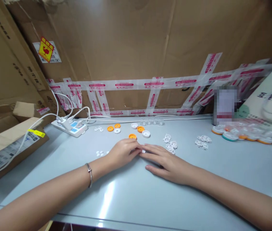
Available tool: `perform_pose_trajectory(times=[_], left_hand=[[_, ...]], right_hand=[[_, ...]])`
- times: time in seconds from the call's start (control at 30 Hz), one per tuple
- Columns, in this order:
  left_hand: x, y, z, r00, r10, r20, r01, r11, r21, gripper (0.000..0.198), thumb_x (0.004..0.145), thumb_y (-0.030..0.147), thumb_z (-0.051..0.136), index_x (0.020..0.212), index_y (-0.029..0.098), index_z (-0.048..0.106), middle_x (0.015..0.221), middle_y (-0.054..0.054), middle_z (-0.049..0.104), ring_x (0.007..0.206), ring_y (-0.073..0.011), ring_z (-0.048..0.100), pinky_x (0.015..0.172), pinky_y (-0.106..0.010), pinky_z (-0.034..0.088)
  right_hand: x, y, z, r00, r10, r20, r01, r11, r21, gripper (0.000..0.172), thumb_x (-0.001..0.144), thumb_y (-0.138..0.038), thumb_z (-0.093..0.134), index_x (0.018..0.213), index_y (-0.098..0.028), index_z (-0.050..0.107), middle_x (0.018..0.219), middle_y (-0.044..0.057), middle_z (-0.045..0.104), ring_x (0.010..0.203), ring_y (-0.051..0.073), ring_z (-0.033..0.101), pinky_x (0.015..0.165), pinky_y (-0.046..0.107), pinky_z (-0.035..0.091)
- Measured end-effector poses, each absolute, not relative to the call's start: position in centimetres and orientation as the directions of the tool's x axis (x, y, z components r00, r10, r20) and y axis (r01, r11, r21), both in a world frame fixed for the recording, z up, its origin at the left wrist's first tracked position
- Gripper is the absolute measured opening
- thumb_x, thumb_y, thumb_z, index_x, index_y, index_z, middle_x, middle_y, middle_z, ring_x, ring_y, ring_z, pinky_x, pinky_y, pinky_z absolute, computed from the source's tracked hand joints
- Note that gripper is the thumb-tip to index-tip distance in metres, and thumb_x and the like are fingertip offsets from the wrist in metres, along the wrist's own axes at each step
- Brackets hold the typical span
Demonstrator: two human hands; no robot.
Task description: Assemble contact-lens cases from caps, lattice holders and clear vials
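Observation:
My left hand point(123, 152) rests on the pale blue table point(131, 192), fingers curled together at their tips, which meet my right hand's fingertips over a small white piece point(143, 150). My right hand point(166, 162) lies flat, palm down, fingers stretched toward the left hand. An orange round cap point(132, 136) sits just beyond the left hand. More orange caps point(113, 127) and white caps point(146, 133) lie farther back. Small white plastic parts point(170, 142) lie right of the hands.
A white power strip point(70, 126) with cables sits at the back left beside a cardboard box point(8, 144). Assembled orange and green round pieces point(243, 133) lie at the back right. Taped cardboard walls point(136, 57) close the rear. Small white dots point(99, 153) lie left.

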State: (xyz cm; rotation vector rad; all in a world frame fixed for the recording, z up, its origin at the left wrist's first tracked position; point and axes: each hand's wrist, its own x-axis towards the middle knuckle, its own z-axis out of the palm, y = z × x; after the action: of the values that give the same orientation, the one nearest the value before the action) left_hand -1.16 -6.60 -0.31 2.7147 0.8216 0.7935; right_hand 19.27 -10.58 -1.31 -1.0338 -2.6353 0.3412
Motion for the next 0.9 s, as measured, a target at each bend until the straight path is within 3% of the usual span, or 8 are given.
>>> perform_pose_trajectory(times=[0.23,0.73,0.9], left_hand=[[-1.1,-6.1,-1.1,0.671,0.499,0.548,0.430,-0.865,0.261,0.014,0.086,0.014,0.049,0.085,0.015,0.064,0.077,-0.005,0.066,0.074,-0.0157,0.061,0.070,-0.027,0.048],[-1.8,-5.5,-1.4,0.733,0.391,0.556,0.349,-0.918,0.185,0.017,0.086,0.014,0.051,0.083,0.015,0.067,0.079,-0.006,0.069,0.077,-0.0156,0.063,0.071,-0.027,0.049],[-2.3,-5.5,-1.2,0.763,0.391,0.515,0.307,-0.920,0.244,0.018,0.085,0.013,0.051,0.089,0.015,0.068,0.088,-0.008,0.068,0.083,-0.0165,0.061,0.074,-0.029,0.049]], right_hand=[[19.3,-10.4,-1.3,-0.704,0.688,0.176,0.611,0.713,-0.344,0.043,0.088,-0.033,0.045,0.129,-0.020,0.048,0.139,0.013,0.041,0.129,0.028,0.036,0.103,0.049,0.033],[19.5,-10.4,-1.3,-0.709,0.691,0.142,0.620,0.706,-0.344,0.043,0.089,-0.034,0.043,0.130,-0.021,0.047,0.140,0.012,0.039,0.131,0.028,0.032,0.104,0.050,0.031],[19.4,-10.4,-1.2,-0.717,0.684,0.134,0.613,0.710,-0.347,0.044,0.089,-0.035,0.042,0.130,-0.020,0.047,0.142,0.011,0.037,0.132,0.028,0.031,0.105,0.050,0.031]])
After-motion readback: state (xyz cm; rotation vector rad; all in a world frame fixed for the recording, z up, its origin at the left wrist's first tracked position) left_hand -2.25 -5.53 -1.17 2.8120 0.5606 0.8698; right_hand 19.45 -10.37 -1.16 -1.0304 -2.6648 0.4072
